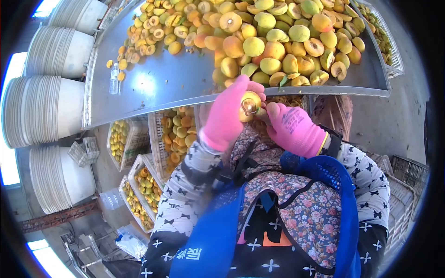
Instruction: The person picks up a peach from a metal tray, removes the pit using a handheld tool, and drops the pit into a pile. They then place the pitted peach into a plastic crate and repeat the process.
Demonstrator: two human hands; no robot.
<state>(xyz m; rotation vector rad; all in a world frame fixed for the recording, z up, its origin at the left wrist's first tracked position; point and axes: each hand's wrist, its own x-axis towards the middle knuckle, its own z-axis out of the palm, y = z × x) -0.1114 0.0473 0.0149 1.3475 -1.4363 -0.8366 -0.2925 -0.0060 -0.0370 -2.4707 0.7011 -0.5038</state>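
Observation:
My left hand (227, 112), in a pink glove, is closed around a yellow peach (248, 103) with its cut face and reddish centre turned towards my right hand. My right hand (296, 129), also gloved in pink, is closed on a small hand tool (262, 116). Its tip is at the centre of the peach; its exact kind is hard to make out, as the fingers cover most of the handle. Both hands are just in front of the near rim of a metal table (185, 103). A heap of whole and cut peaches (274, 50) lies right behind them.
Smaller cut halves (157, 33) are spread on the table's left, near a clear plastic bottle (114, 79). Below the rim stand crates of peaches (178, 132) and more crates (147, 187). Stacked white tubs (69, 109) line the left. Another fruit crate (394, 67) is at the far right.

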